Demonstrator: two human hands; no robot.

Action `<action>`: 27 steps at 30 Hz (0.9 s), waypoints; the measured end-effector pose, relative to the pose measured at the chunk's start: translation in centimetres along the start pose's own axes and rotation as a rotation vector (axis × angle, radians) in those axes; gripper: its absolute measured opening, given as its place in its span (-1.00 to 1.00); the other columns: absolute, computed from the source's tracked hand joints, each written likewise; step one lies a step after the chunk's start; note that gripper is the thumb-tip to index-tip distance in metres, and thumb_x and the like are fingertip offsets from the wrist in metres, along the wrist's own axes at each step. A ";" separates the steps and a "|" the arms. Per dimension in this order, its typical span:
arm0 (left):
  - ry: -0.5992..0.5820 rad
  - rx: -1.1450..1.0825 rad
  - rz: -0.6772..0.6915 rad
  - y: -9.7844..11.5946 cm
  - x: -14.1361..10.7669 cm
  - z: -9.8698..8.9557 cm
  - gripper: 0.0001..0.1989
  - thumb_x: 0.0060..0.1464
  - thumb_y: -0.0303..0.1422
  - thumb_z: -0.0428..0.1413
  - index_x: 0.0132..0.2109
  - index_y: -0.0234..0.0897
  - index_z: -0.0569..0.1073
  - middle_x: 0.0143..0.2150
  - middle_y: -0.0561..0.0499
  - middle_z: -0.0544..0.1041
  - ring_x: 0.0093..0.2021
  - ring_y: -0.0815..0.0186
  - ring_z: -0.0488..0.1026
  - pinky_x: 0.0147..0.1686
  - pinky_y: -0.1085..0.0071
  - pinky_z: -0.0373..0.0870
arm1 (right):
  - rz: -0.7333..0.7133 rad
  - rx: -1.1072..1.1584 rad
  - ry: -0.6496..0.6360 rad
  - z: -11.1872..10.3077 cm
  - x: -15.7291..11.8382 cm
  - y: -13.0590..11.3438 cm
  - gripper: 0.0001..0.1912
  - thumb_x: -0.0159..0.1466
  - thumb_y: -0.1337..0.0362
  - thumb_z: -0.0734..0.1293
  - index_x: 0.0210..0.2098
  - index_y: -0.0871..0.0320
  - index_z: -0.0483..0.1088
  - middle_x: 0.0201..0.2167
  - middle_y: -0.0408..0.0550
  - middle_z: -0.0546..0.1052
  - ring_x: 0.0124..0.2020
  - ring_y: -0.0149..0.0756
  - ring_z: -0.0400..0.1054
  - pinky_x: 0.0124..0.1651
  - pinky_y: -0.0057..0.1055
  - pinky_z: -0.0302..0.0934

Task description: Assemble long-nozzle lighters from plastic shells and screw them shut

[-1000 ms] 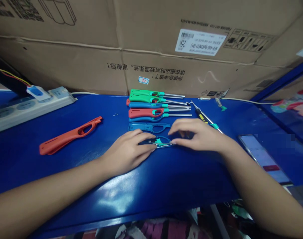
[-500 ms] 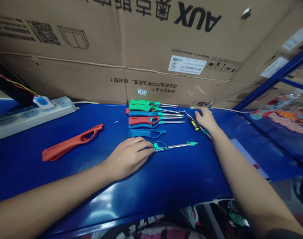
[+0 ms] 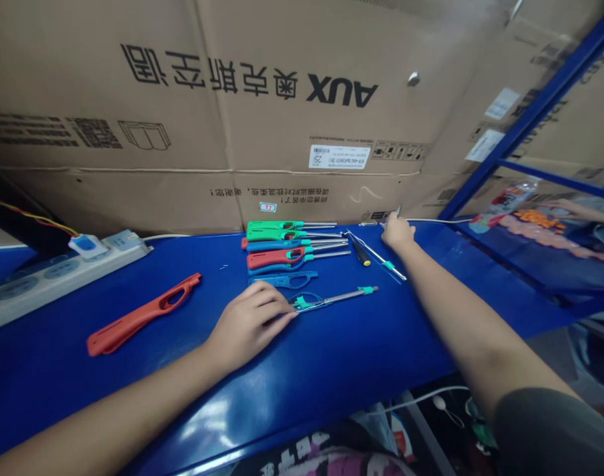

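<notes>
My left hand (image 3: 255, 324) is closed over the handle end of an opened blue gas lighter (image 3: 302, 303) on the table; its metal tube (image 3: 344, 295) with a teal clip points right. My right hand (image 3: 400, 233) is reached out to the table's back edge, fingers closed. A small pointed grey piece (image 3: 398, 210) shows just above them; what they hold is not clear. Left of that hand lie a black and yellow screwdriver (image 3: 363, 255) and a loose metal tube (image 3: 381, 259) with a teal clip. A blue handle shell (image 3: 283, 280) lies just behind my left hand.
Several assembled lighters (image 3: 272, 258) in green, red and blue lie in a row at the back. An orange-red handle shell (image 3: 143, 316) is on the left, near a white power strip (image 3: 59, 274). Cardboard (image 3: 262, 132) stands behind; a blue frame (image 3: 520, 125) and bottle (image 3: 505, 201) are right.
My right hand has moved slightly farther back, away from the screwdriver and loose tube, uncovering more of them. My left hand stays on the blue lighter. The camera view has tilted up.
</notes>
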State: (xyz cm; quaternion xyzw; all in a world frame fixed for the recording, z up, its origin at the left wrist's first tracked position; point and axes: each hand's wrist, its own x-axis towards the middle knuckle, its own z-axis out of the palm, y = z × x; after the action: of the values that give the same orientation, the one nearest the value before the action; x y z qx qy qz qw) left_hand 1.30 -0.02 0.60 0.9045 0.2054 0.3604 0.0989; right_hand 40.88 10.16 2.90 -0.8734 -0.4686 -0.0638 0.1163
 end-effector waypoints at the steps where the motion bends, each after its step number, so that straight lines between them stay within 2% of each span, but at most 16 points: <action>1: 0.020 -0.016 -0.028 0.1 0.1 -0.1 -0.87 0.29 -0.35 0.14 -0.25 -0.23 0.56 -0.27 -0.02 0.60 -0.19 0.26 0.48 -0.13 0.28 0.49 | 0.021 0.014 0.016 -0.3 -0.5 -0.5 -0.60 0.38 0.16 0.35 0.15 0.20 0.36 0.11 0.10 0.44 0.04 -0.12 0.42 0.05 -0.06 0.38; 3: 0.061 -0.044 -0.098 0.3 0.3 -0.2 -0.75 0.30 -0.34 0.12 -0.38 -0.26 0.48 -0.24 -0.04 0.59 -0.17 0.26 0.49 -0.10 0.28 0.47 | 0.011 0.067 0.039 -1.0 -1.9 -1.8 -0.56 0.31 0.38 0.38 0.13 0.45 0.33 0.10 0.45 0.41 0.15 0.14 0.33 0.15 0.11 0.24; 5: 0.089 -0.071 -0.186 0.6 0.5 -0.3 -0.69 0.33 -0.34 0.06 -0.43 -0.27 0.42 -0.17 -0.07 0.58 -0.13 0.26 0.51 -0.08 0.29 0.47 | -0.102 0.145 0.046 -1.9 -4.0 -3.5 -0.65 0.31 0.46 0.32 0.07 0.49 0.36 0.09 0.55 0.39 0.17 0.21 0.30 0.14 0.09 0.21; 7: 0.114 -0.116 -0.281 0.8 0.7 -0.2 -0.73 0.33 -0.30 0.05 -0.37 -0.26 0.43 -0.10 -0.10 0.57 -0.05 0.23 0.52 -0.02 0.30 0.47 | -0.312 0.250 0.029 -2.8 -6.9 -5.2 -0.78 0.36 0.42 0.27 -0.04 0.37 0.44 0.04 0.39 0.45 0.11 0.06 0.35 0.13 -0.06 0.22; 9: 0.142 -0.183 -0.382 0.8 0.8 0.2 -0.82 0.30 -0.25 0.09 -0.19 -0.24 0.49 -0.03 -0.11 0.57 0.00 0.20 0.53 0.03 0.28 0.48 | -0.556 0.364 -0.011 -3.5 -10.2 -6.9 -0.85 0.39 0.32 0.29 -0.13 0.24 0.47 -0.08 0.14 0.53 -0.01 -0.15 0.41 0.07 -0.27 0.24; 12: 0.164 -0.270 -0.501 0.8 0.8 0.9 -0.67 0.26 -0.17 0.15 0.08 -0.23 0.50 0.04 -0.12 0.59 0.00 0.17 0.57 0.04 0.25 0.51 | -0.850 0.489 -0.062 -3.4 -15.1 -8.7 -0.81 0.37 0.15 0.34 -0.27 0.14 0.46 -0.23 -0.07 0.56 -0.16 -0.30 0.42 -0.08 -0.43 0.24; 14: 0.184 -0.286 -0.508 0.7 0.6 1.3 -0.69 0.25 -0.16 0.15 0.02 -0.24 0.56 0.02 -0.11 0.62 -0.01 0.17 0.59 0.05 0.26 0.52 | -1.071 0.598 -0.003 -2.8 -17.5 -9.1 -0.79 0.39 0.15 0.32 -0.27 0.16 0.45 -0.29 -0.05 0.55 -0.22 -0.28 0.40 -0.14 -0.39 0.21; 16: 0.201 -0.291 -0.485 0.6 0.4 1.6 -0.75 0.25 -0.19 0.15 -0.14 -0.25 0.62 -0.07 -0.09 0.66 -0.06 0.19 0.61 0.02 0.30 0.53 | -1.228 0.616 0.060 -2.1 -18.9 -9.0 -0.77 0.40 0.15 0.31 -0.28 0.18 0.45 -0.33 -0.05 0.54 -0.26 -0.27 0.37 -0.21 -0.36 0.16; 18: 0.213 -0.298 -0.471 0.6 0.4 1.6 -0.79 0.23 -0.22 0.18 -0.21 -0.25 0.64 -0.15 -0.06 0.68 -0.13 0.22 0.63 -0.03 0.36 0.55 | -1.268 0.610 0.098 -1.9 -19.3 -8.7 -0.75 0.41 0.14 0.30 -0.27 0.20 0.46 -0.34 -0.05 0.54 -0.28 -0.27 0.36 -0.24 -0.35 0.14; 20: 0.237 -0.314 -0.476 0.6 0.5 1.5 -0.82 0.20 -0.25 0.21 -0.21 -0.24 0.64 -0.16 -0.04 0.69 -0.16 0.25 0.63 -0.06 0.40 0.56 | -1.268 0.592 0.081 -2.2 -19.2 -8.2 -0.72 0.40 0.10 0.31 -0.24 0.20 0.48 -0.30 -0.05 0.54 -0.25 -0.27 0.36 -0.22 -0.34 0.15; 23: 0.284 -0.399 -0.523 0.5 0.8 1.1 -0.83 0.20 -0.26 0.21 -0.21 -0.26 0.62 -0.20 -0.02 0.69 -0.20 0.29 0.64 -0.13 0.46 0.57 | -1.268 0.507 -0.022 -3.3 -18.6 -7.5 -0.71 0.34 0.07 0.38 -0.15 0.19 0.48 -0.18 -0.01 0.52 -0.15 -0.21 0.37 -0.13 -0.30 0.19; 27: 0.282 -0.537 -0.617 0.2 0.9 0.6 -0.79 0.22 -0.23 0.19 -0.25 -0.30 0.56 -0.21 -0.06 0.68 -0.23 0.32 0.63 -0.19 0.50 0.57 | -1.348 0.346 -0.207 -4.0 -18.1 -6.9 -0.80 0.30 0.24 0.40 -0.12 0.18 0.46 -0.09 0.02 0.48 -0.13 -0.18 0.38 -0.11 -0.27 0.24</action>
State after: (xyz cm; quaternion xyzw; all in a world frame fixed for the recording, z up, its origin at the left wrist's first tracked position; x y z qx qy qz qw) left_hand 2.35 0.23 0.80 0.6847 0.3769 0.4746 0.4048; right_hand 25.17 -1.77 3.79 -0.3633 -0.9198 0.0370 0.1434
